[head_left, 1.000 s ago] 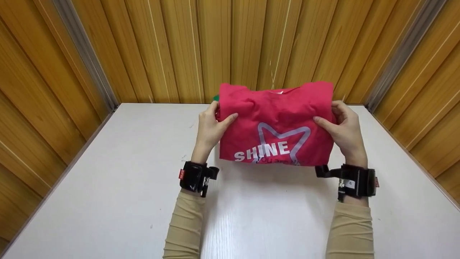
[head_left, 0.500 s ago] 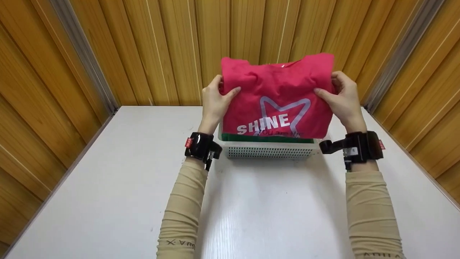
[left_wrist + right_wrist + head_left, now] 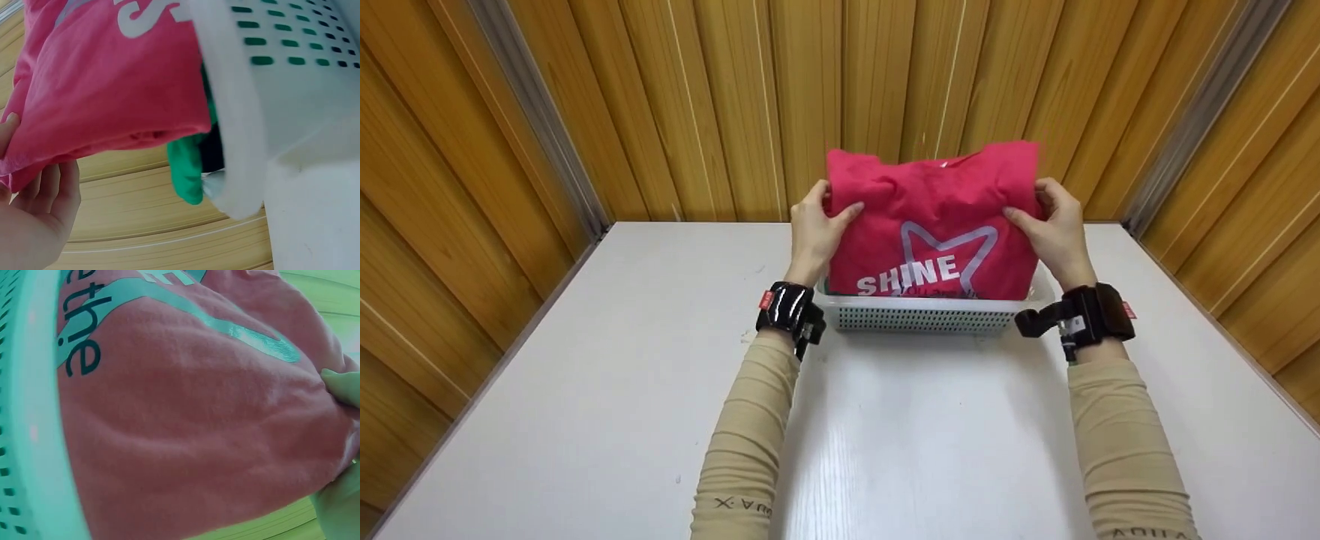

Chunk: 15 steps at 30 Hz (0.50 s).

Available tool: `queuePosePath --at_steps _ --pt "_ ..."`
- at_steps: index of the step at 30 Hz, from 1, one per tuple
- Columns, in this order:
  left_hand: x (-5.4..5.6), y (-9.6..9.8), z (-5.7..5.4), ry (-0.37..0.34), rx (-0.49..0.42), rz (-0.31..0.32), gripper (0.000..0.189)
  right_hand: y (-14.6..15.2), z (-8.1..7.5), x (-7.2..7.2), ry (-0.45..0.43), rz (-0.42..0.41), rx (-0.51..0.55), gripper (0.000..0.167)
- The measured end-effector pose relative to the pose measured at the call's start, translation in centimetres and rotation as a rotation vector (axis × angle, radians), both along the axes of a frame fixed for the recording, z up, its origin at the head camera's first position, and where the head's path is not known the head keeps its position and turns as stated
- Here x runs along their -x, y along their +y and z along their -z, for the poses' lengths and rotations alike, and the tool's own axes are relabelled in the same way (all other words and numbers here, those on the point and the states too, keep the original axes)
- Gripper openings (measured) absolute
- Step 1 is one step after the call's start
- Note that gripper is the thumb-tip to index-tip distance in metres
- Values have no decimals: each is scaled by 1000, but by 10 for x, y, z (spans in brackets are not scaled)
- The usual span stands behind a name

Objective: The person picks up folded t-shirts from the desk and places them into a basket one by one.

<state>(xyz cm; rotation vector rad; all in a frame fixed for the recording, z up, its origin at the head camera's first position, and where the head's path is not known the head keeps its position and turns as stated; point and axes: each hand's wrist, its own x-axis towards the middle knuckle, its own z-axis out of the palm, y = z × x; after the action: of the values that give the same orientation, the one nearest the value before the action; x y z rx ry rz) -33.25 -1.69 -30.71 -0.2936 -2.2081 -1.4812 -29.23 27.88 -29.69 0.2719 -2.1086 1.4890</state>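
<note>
A folded red-pink T-shirt, printed with a star outline and the word SHINE, is held upright between both hands. My left hand pinches its left side, thumb in front and fingers behind. On the opposite side my right hand grips it the same way. The shirt's lower edge dips behind the front rim of a white perforated plastic basket. Inside the basket, green cloth and a dark piece show beside the shirt in the left wrist view. The basket's inside is mostly hidden behind the shirt.
The basket stands on a white table, toward its back edge. Wood-patterned panel walls rise behind the table and on both sides. Each wrist wears a black camera strap.
The shirt was first raised and carried away from me, uncovering the basket's front. Since half a second ago both hands have lowered it, and its bottom edge now sits behind the rim.
</note>
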Motion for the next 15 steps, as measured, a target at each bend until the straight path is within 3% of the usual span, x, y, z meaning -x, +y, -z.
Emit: queuePosePath --at_steps 6,15 --pt "3 -2 11 -64 27 6 33 6 21 15 -76 54 -115 36" --pt "8 -3 24 -117 83 1 36 6 43 26 -113 99 -191 33"
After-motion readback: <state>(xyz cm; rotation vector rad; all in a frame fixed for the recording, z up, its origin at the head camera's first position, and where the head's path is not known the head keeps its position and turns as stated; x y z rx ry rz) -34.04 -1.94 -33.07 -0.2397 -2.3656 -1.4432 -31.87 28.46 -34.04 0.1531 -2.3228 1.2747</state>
